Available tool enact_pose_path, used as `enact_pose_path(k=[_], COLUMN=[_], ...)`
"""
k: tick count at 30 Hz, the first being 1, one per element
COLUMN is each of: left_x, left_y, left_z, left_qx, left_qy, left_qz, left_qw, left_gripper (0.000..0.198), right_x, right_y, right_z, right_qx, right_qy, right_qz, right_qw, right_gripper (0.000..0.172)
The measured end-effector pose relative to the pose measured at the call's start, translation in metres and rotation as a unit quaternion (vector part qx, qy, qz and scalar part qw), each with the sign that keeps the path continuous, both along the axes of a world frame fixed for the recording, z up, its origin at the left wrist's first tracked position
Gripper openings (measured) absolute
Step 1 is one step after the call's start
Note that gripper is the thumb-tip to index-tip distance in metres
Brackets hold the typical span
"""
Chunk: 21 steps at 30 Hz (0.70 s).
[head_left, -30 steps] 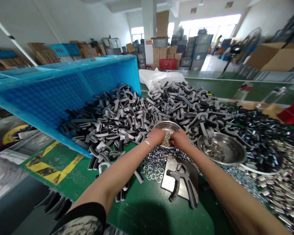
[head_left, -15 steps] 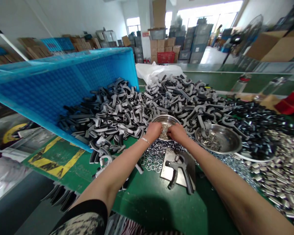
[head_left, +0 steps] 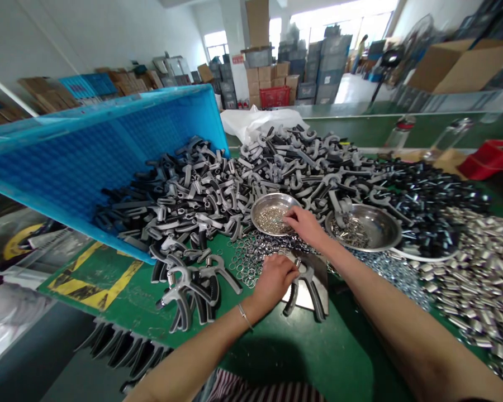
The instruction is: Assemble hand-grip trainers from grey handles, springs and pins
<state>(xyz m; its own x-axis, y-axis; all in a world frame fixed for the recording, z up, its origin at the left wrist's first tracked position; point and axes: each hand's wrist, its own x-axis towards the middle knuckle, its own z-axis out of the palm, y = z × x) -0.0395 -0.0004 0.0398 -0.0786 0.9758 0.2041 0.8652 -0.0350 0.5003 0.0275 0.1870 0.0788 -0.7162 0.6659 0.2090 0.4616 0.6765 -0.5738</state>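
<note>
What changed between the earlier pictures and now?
The left hand moved from the round steel bowl of small parts down onto the black-grey grip of a spring hand exerciser on the metal plate. The right hand stayed at the bowl; the blue plastic crate stayed tilted.

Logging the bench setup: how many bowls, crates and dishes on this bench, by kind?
Round stainless steel bowls: 2
Tipped blue plastic crate: 1
Red plastic crate: 1
White round dish, mostly hidden under black parts: 1
Total: 5
</note>
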Motion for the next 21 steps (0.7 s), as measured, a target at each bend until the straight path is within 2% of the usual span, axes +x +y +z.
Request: enact_pose_path(k=[4,7,9,11,14,18,21], left_x=[0.003,0.002,-0.001,-0.004,-0.007,-0.005,-0.012], left_y=[0.000,-0.005,-0.009,-0.016,-0.026,-0.031,-0.024], left_z=[-0.001,-0.005,-0.007,-0.009,-0.010,-0.009,-0.002], left_qx=[0.018,0.032,0.039,0.045,0.045,0.014,0.005], left_qy=[0.058,0.109,0.144,0.174,0.182,0.086,0.012], left_qz=[-0.006,-0.046,-0.083,-0.114,-0.140,-0.098,-0.069], left_qw=[0.998,0.993,0.985,0.977,0.972,0.991,0.998], left_gripper=[0.022,0.027,0.026,0.028,0.036,0.038,0.033], right_x=[0.061,0.100,0.113,0.117,0.113,0.106,0.107], right_y=[-0.035,-0.071,-0.091,-0.102,-0.105,-0.102,-0.104], right_z=[-0.008,-0.025,-0.035,-0.043,-0.051,-0.058,-0.060], right_qx=[-0.061,-0.089,-0.089,-0.066,0.004,0.112,0.190], right_qy=[0.041,0.050,0.061,0.077,0.078,0.030,-0.009], right_qz=[-0.011,-0.004,0.005,0.022,0.053,0.065,0.077], right_qw=[0.997,0.995,0.994,0.995,0.996,0.991,0.979], right_gripper=[0.021,0.019,0.017,0.014,0.012,0.014,0.018])
